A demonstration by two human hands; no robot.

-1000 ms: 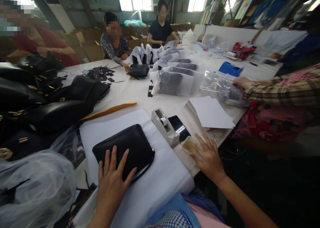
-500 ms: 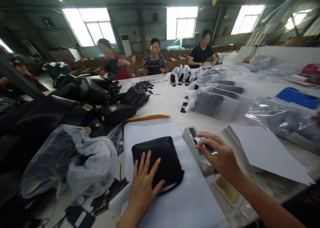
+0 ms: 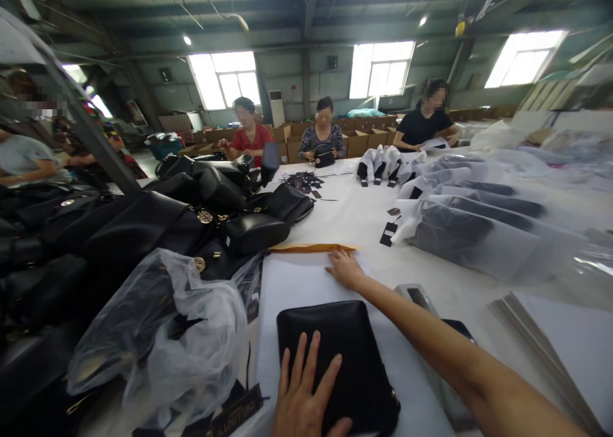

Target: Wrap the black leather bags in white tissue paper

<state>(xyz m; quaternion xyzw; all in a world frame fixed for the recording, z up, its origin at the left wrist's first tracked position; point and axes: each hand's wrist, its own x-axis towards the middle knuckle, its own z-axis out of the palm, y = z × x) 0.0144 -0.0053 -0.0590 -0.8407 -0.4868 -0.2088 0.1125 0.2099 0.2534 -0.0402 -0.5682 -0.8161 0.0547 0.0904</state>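
Spread open, the fingers of the left hand lie on the black bag at lower centre, the nearer hand to it; its body extends past their tips and rightward, its long axis uncertain under the hand. Beyond its upper edge, the right hand touches the white sheets by the brown edge, its pinch unclear, while its forearm partly covers the tape dispenser and the bottom frame edge crops the left palm.

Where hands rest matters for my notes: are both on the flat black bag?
No, the left hand is on the black bag, but the right hand is at the far end of the white sheets.
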